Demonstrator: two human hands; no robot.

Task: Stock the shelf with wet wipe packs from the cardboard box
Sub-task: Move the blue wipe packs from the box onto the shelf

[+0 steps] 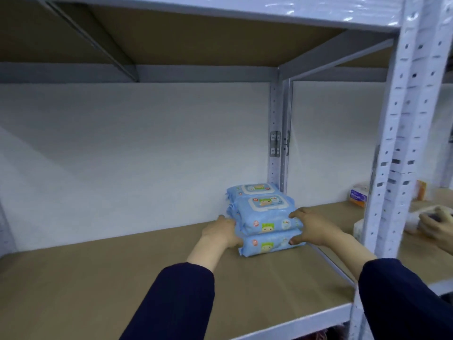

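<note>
Blue wet wipe packs stand at the back right of the brown shelf board. In front, one wet wipe pack lies on top of another pack. A further pack sits behind them against the white back wall. My left hand holds the left side of the front stack. My right hand grips its right side, thumb on the top pack and fingertips on the lower one. The cardboard box is not in view.
A white perforated upright stands just right of my right arm. In the neighbouring bay are small boxes and another person's hand on a white item. The upper shelf hangs overhead.
</note>
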